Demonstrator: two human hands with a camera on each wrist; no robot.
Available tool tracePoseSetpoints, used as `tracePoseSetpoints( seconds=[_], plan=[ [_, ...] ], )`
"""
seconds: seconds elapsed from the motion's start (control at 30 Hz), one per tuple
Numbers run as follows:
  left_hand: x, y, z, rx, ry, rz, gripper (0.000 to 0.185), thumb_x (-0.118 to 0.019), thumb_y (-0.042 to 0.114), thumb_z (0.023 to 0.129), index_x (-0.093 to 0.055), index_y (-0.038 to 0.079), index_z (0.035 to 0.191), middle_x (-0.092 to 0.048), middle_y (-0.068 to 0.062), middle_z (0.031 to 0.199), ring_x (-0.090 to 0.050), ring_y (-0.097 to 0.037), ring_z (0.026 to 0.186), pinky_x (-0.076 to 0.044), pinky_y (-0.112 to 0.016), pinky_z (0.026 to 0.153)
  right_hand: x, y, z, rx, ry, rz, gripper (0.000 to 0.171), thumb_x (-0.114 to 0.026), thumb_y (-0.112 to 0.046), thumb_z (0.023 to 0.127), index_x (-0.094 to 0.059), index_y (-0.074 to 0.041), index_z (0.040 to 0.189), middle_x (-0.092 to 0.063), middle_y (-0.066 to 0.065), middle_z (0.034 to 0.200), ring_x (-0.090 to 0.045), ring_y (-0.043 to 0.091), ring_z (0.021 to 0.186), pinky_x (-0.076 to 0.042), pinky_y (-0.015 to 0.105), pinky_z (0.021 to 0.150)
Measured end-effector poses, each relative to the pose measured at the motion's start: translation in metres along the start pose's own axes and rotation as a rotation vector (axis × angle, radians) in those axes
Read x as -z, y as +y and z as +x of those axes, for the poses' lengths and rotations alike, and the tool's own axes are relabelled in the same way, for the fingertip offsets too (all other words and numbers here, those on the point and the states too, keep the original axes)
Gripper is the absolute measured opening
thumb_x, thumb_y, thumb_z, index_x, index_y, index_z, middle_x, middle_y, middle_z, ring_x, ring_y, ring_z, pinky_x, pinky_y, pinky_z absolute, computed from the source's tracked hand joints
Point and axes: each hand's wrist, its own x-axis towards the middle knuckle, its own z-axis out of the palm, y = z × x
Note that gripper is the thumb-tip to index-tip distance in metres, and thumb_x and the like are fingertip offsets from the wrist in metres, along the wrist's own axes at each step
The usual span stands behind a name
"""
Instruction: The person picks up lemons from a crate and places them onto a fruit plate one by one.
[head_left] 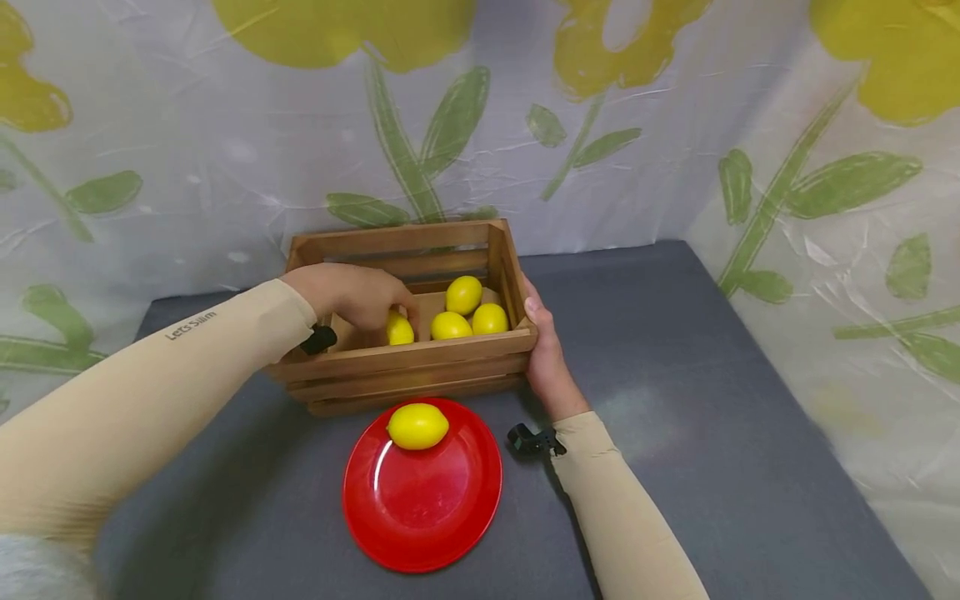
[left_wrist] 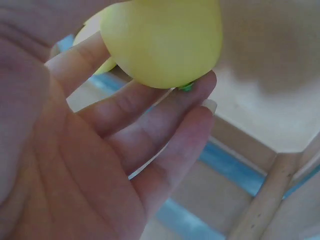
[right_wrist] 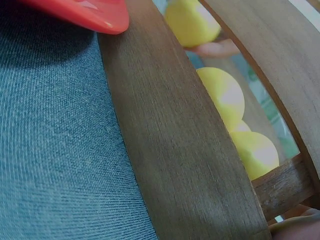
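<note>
Left hand (head_left: 352, 296) is down inside the wooden crate (head_left: 408, 360), fingers (left_wrist: 150, 112) curled round a lemon (head_left: 399, 329) at the front left. It looks light, smooth and firm (probably a bit slick), so cupping it round the middle seems safest. Right hand (head_left: 546, 354) lies flat against the crate's right end, fingers straight, forearm resting low over the surface (head_left: 712, 400).

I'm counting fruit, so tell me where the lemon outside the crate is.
In the head view, the lemon lies on the far edge of the red plate, just in front of the wooden crate, between the two forearms.
</note>
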Motion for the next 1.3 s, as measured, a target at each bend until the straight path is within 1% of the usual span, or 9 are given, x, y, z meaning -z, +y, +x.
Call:
tracePoseSetpoints(
  seconds=[0.13,0.2,0.4,0.53,0.67,0.9,1.0,1.13,1.3],
  plan=[
    [0.006,0.003,-0.011,-0.002,0.087,0.0,0.043,-0.084,0.017,0.09,-0.073,0.027,0.13,-0.067,-0.004,0.137,-0.06,-0.028,0.117,-0.053,-0.047,0.103,0.003,0.001,0.001,0.003,0.005,0.013,0.079,-0.03,-0.059,0.101,-0.026,-0.027,0.173,-0.024,0.0,0.179,-0.027,0.028,0.162,-0.019,0.061,0.132],
    [0.009,0.003,-0.017,-0.006,0.124,-0.006,0.045,-0.086,0.02,0.089,-0.072,0.025,0.131,-0.068,-0.004,0.135,-0.06,-0.028,0.115,-0.054,-0.047,0.1,0.004,0.001,0.001,-0.001,0.012,0.017,0.08,-0.031,-0.06,0.101,-0.026,-0.026,0.173,-0.025,0.002,0.179,-0.027,0.029,0.162,-0.019,0.061,0.132],
    [0.016,0.003,-0.035,-0.017,0.212,-0.045,0.048,-0.087,0.023,0.09,-0.07,0.024,0.134,-0.069,-0.005,0.134,-0.062,-0.028,0.114,-0.053,-0.049,0.102,0.008,0.004,0.004,-0.017,0.027,0.038,0.082,-0.033,-0.063,0.1,-0.027,-0.026,0.173,-0.025,0.002,0.178,-0.027,0.028,0.162,-0.018,0.06,0.133],
    [0.018,0.001,-0.046,-0.026,0.253,-0.061,0.047,-0.089,0.029,0.089,-0.07,0.027,0.132,-0.071,-0.002,0.127,-0.062,-0.026,0.109,-0.053,-0.047,0.097,0.011,0.006,0.006,-0.022,0.028,0.042,0.082,-0.033,-0.062,0.099,-0.026,-0.027,0.173,-0.025,0.002,0.178,-0.028,0.029,0.161,-0.019,0.06,0.132],
    [0.019,0.001,-0.055,-0.004,0.3,-0.071,0.048,-0.09,0.031,0.088,-0.07,0.029,0.132,-0.07,-0.001,0.122,-0.06,-0.026,0.107,-0.052,-0.045,0.094,0.015,0.008,0.008,-0.016,0.033,0.05,0.083,-0.034,-0.062,0.099,-0.026,-0.025,0.173,-0.026,0.004,0.178,-0.028,0.029,0.16,-0.019,0.059,0.132],
    [0.022,0.013,-0.077,-0.004,0.363,-0.094,0.05,-0.091,0.03,0.087,-0.07,0.028,0.132,-0.07,-0.002,0.121,-0.06,-0.026,0.107,-0.055,-0.044,0.091,0.021,0.008,0.011,-0.006,0.045,0.061,0.085,-0.035,-0.064,0.098,-0.028,-0.024,0.172,-0.027,0.004,0.177,-0.028,0.028,0.16,-0.018,0.058,0.132],
    [0.017,0.019,-0.086,-0.011,0.389,-0.099,0.05,-0.092,0.03,0.086,-0.07,0.029,0.131,-0.07,0.001,0.122,-0.061,-0.024,0.107,-0.055,-0.042,0.09,0.023,0.009,0.013,-0.006,0.041,0.054,0.085,-0.034,-0.065,0.098,-0.027,-0.025,0.173,-0.026,0.004,0.178,-0.028,0.028,0.16,-0.018,0.059,0.133],
    [0.005,0.025,-0.099,-0.028,0.43,-0.109,0.052,-0.094,0.032,0.084,-0.07,0.032,0.13,-0.07,0.003,0.124,-0.062,-0.021,0.105,-0.056,-0.039,0.088,0.024,0.009,0.012,-0.012,0.034,0.046,0.083,-0.033,-0.063,0.099,-0.026,-0.024,0.173,-0.025,0.004,0.178,-0.027,0.028,0.161,-0.017,0.059,0.133],
    [-0.01,0.034,-0.119,-0.052,0.458,-0.124,0.05,-0.094,0.033,0.085,-0.07,0.037,0.129,-0.069,0.006,0.12,-0.061,-0.018,0.102,-0.055,-0.037,0.085,0.026,0.006,0.012,-0.021,0.044,0.047,0.083,-0.033,-0.065,0.1,-0.026,-0.026,0.173,-0.025,0.002,0.178,-0.027,0.027,0.161,-0.017,0.058,0.134]
  ],
)
